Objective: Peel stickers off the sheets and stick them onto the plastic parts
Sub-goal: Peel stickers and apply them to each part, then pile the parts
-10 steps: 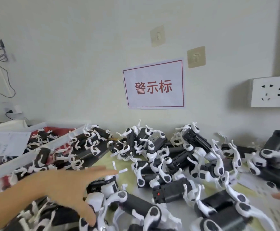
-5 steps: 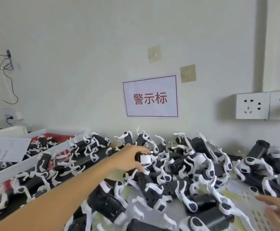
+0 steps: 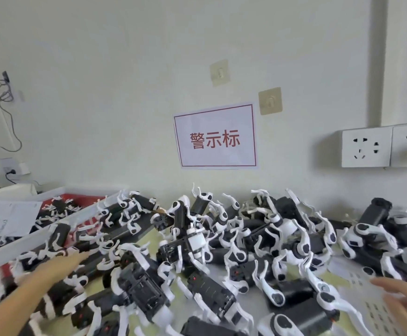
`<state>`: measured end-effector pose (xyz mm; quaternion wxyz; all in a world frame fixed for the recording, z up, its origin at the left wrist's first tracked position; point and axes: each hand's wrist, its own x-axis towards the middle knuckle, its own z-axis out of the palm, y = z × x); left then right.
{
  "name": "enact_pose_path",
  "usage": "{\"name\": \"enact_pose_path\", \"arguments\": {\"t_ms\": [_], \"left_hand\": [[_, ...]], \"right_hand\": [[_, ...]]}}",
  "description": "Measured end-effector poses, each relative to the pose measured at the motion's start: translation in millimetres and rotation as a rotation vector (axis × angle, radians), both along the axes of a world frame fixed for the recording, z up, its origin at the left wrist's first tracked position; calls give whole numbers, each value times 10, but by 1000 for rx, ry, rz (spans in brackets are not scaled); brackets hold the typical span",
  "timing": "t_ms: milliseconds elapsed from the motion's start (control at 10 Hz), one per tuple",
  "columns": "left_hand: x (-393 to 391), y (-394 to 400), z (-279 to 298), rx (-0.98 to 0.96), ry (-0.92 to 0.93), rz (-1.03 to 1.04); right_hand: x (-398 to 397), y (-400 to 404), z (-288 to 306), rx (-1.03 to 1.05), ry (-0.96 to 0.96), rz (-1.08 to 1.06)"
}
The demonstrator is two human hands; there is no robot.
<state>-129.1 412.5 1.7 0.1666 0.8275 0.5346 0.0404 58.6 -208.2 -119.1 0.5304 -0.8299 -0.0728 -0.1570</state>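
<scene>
Black-and-white plastic parts (image 3: 209, 275) heaped across the table, nearest ones right at the bottom edge. Left hand (image 3: 59, 265) stretched out low on the left, fingers straight, tips over the parts beside the tray; holding nothing, though motion blur makes actual contact hard to judge. Right hand (image 3: 406, 301) at the lower right edge, fingers spread and relaxed, empty, lying on or just over the sticker sheet (image 3: 377, 309). Sheet white with rows of small dark stickers, flat on the table under and just left of that hand, partly covered by parts along its far and left sides. Between the two hands, the thickest of the pile: dark bodies with white curved arms, tangled and lying every way. Beyond the left fingertips, a white-walled tray (image 3: 16, 246) with a red floor, more parts inside, and a printed paper (image 3: 6, 218) lying over its far left end. Farther back, pale wall with a red-bordered sign (image 3: 215, 137), two adhesive hooks (image 3: 269, 101) above it, and sockets (image 3: 367, 146) beyond the right hand.
</scene>
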Motion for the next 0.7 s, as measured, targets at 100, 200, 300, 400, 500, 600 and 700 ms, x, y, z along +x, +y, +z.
{"name": "enact_pose_path", "arguments": {"t_ms": [100,200,300,400,500,600,700], "left_hand": [[306,-311,-59,-39,-131,-87],[792,-705,55,-82,-77,-217],[949,-858,109,-97,-158,-269],[896,-892,295,-202,-334,-441],[863,-1090,570,34,-316,-601],[938,-1758,834,211,-349,-882],[1000,-2745,915,227,-334,-1256]], "right_hand": [[-114,-89,126,-20,78,91],[-111,-75,184,27,22,55],[-173,-14,341,160,-25,86],[-151,123,530,221,-33,110],[-242,51,400,119,-75,116],[-344,-36,326,-52,-83,57],[-356,-61,405,-106,-119,12]]}}
